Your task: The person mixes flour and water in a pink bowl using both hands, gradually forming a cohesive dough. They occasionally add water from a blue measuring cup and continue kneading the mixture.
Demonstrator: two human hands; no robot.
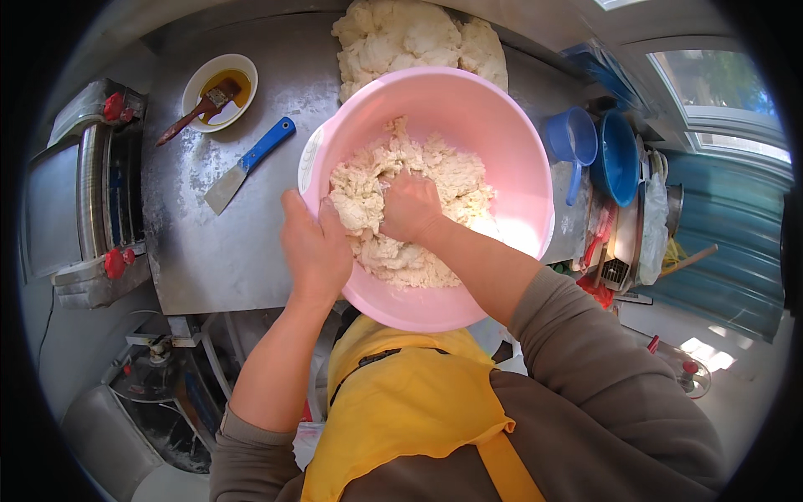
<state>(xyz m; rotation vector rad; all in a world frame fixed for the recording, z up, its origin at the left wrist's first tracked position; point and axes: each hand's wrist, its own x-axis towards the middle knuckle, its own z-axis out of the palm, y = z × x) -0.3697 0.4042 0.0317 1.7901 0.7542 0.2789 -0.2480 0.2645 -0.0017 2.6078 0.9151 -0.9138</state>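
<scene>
A large pink plastic basin (508,144) holds shaggy, crumbly dough (461,166). My left hand (317,248) grips the basin's left rim, thumb on the inner side and fingers outside. Deep in the dough, near the middle of the basin, is my right hand (411,207); its fingers are curled and partly buried in the mass. Behind the basin lies a big mound of smoother dough (401,37) on the steel table (251,263). The basin hides part of that mound.
Left of the basin lie a blue-handled scraper (251,164) and a white bowl (191,94) of yellowish liquid with a brush (201,110). A roller machine (94,194) stands far left. To the right are a blue plastic measuring jug (572,138) and a blue basin (618,157).
</scene>
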